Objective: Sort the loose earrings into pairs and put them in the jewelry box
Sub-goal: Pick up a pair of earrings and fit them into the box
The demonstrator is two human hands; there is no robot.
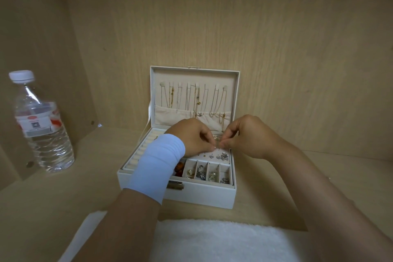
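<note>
- A white fluffy cloth (pixel 223 240) is lying at the near edge of a pale wooden shelf (pixel 63 198).
- The open white jewelry box (pixel 200 197) is sitting just beyond it, with earrings (pixel 203 173) resting in its small front compartments.
- The left hand (pixel 195 136) and right hand (pixel 244 136) are meeting above the stud panel (pixel 210 155), fingertips curled, pinching a tiny piece (pixel 219 146) too small to identify.
- A water bottle (pixel 40 125) is standing at left, and wood-grain walls (pixel 255 27) are enclosing the space behind.

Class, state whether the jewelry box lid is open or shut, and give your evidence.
Open. The lid stands upright behind the jewelry box, its hung necklaces facing us, and the earring compartments below lie exposed.
</note>
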